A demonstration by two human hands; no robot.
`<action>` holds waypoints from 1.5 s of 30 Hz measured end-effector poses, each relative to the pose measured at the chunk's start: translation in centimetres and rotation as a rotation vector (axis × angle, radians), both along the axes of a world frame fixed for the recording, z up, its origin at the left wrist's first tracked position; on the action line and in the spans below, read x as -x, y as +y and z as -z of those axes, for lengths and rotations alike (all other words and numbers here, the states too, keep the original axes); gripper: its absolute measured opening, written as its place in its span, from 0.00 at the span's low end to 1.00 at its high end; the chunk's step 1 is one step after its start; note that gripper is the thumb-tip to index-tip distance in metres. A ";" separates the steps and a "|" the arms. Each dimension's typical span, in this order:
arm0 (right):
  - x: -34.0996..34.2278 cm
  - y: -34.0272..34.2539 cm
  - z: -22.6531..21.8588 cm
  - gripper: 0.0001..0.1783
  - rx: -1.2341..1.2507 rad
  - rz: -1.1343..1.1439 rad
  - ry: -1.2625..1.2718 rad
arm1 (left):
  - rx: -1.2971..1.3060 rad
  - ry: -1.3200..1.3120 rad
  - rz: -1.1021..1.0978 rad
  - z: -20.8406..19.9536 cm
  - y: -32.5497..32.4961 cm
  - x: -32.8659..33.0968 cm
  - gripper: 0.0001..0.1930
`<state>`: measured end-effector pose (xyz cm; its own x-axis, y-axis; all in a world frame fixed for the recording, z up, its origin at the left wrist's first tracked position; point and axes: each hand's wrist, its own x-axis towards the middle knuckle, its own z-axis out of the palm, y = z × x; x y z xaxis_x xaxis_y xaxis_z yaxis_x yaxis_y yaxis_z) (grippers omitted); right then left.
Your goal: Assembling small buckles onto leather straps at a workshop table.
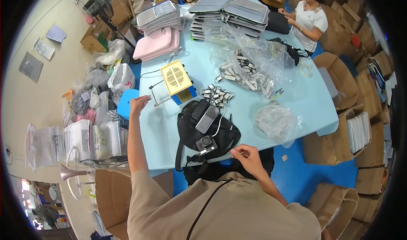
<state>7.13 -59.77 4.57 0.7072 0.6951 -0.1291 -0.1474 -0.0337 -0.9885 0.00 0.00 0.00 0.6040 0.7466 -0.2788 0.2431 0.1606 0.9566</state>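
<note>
My left hand point(139, 103) is stretched out past the table's left edge, its fingertips pinched together; whatever they hold is too small to make out. Just right of it stands a yellow and blue box point(177, 79) with a slotted top and thin metal arms. My right hand point(247, 156) is closed at the near table edge, beside a black bag point(186, 125), and its pinched fingers hide anything in them. On that bag lie a grey power bank point(207, 119) with a white cable and a small dark grilled device point(206, 143). Beyond it is a heap of small grey-and-white pieces point(218, 95).
More such pieces lie in a clear plastic bag point(254, 49). A crumpled clear bag point(277, 121) sits to the right. Grey cases point(229, 13) and pink cases point(156, 44) are stacked at the far side. Cardboard boxes point(328, 144) line the right; two people work beyond the table.
</note>
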 end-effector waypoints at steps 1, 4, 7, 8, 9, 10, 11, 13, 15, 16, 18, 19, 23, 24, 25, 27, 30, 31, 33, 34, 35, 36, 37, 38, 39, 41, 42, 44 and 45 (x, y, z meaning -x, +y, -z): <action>0.1 0.1 -0.1 0.08 -0.012 -0.003 0.004 | -0.124 0.076 -0.054 -0.8 -0.2 1.1 0.16; 0.4 0.1 0.5 0.08 -0.016 0.015 0.022 | -0.354 0.060 -0.086 -3.4 -4.1 2.7 0.15; -0.1 -0.4 1.6 0.09 -0.020 0.042 0.044 | -0.406 -0.162 -0.051 -7.1 -13.0 2.2 0.15; 0.2 -0.3 2.0 0.10 -0.032 0.031 0.063 | -0.354 -0.200 -0.052 -8.6 -15.8 3.0 0.15; 0.4 -0.2 2.1 0.10 -0.028 0.016 0.054 | -0.304 -0.233 -0.051 -9.9 -18.9 3.3 0.15; 0.5 0.4 1.9 0.10 -0.025 -0.004 0.044 | -0.257 -0.267 -0.056 -11.2 -21.8 4.0 0.15; 0.6 0.8 0.8 0.07 0.000 -0.042 0.006 | -0.224 -0.291 -0.038 -11.4 -23.9 4.7 0.15; 0.8 1.7 -0.7 0.10 -0.040 -0.074 -0.060 | -0.185 -0.318 0.010 -11.7 -28.0 5.3 0.14; 0.7 3.2 -2.2 0.09 -0.119 -0.076 -0.100 | -0.141 -0.333 0.034 -13.0 -31.7 5.2 0.13; 0.7 3.8 -3.1 0.09 -0.151 -0.069 -0.110 | -0.114 -0.336 0.046 -13.2 -33.2 5.2 0.13; 0.7 4.6 -4.8 0.07 -0.190 -0.044 -0.116 | -0.116 -0.371 0.073 -13.8 -35.5 4.9 0.12; 0.8 5.0 -6.0 0.07 -0.211 -0.019 -0.115 | -0.111 -0.385 0.085 -14.0 -36.4 4.9 0.12; 1.4 5.1 -8.1 0.14 -0.302 0.028 -0.129 | -0.057 -0.421 0.170 -14.3 -38.8 4.6 0.12; 1.5 5.0 -8.4 0.18 -0.315 0.025 -0.128 | -0.056 -0.414 0.168 -14.2 -39.1 4.6 0.12; 1.7 5.0 -8.5 0.18 -0.317 0.029 -0.126 | -0.056 -0.411 0.173 -14.1 -39.3 4.7 0.12; 2.0 4.9 -8.6 0.20 -0.363 0.019 -0.099 | -0.065 -0.390 0.183 -14.1 -39.6 5.0 0.12; 2.1 4.8 -8.6 0.20 -0.373 0.021 -0.098 | -0.031 -0.412 0.199 -14.2 -40.1 4.8 0.11; 2.1 4.8 -8.4 0.20 -0.373 0.022 -0.099 | -0.030 -0.412 0.200 -14.1 -40.3 4.8 0.11; 2.1 4.8 -7.9 0.17 -0.365 0.038 -0.100 | -0.003 -0.442 0.233 -13.8 -40.7 4.6 0.10; 2.1 4.9 -7.9 0.17 -0.364 0.036 -0.100 | -0.003 -0.443 0.231 -13.7 -40.7 4.6 0.10; 2.2 4.9 -8.0 0.17 -0.373 0.053 -0.094 | 0.005 -0.458 0.238 -13.6 -40.8 4.5 0.09; 2.2 4.9 -8.0 0.16 -0.381 0.070 -0.087 | 0.014 -0.474 0.245 -13.5 -40.8 4.5 0.08; 2.2 4.9 -7.9 0.16 -0.379 0.067 -0.088 | 0.015 -0.475 0.242 -13.4 -40.8 4.6 0.08; 2.2 5.0 -7.7 0.15 -0.386 0.080 -0.095 | 0.024 -0.487 0.262 -13.2 -40.7 4.6 0.08; 2.3 5.0 -7.5 0.15 -0.394 0.091 -0.102 | 0.032 -0.499 0.281 -13.1 -40.6 4.6 0.07; 2.4 5.0 -7.4 0.15 -0.381 0.101 -0.114 | 0.055 -0.518 0.293 -13.0 -40.5 4.8 0.07; 2.5 5.0 -7.4 0.15 -0.369 0.113 -0.126 | 0.077 -0.535 0.308 -13.0 -40.5 4.8 0.07; 2.4 4.9 -7.4 0.15 -0.356 0.114 -0.153 | 0.078 -0.539 0.316 -12.8 -40.4 4.9 0.08; 2.4 4.9 -7.4 0.15 -0.345 0.119 -0.179 | 0.079 -0.541 0.329 -12.8 -40.3 4.8 0.09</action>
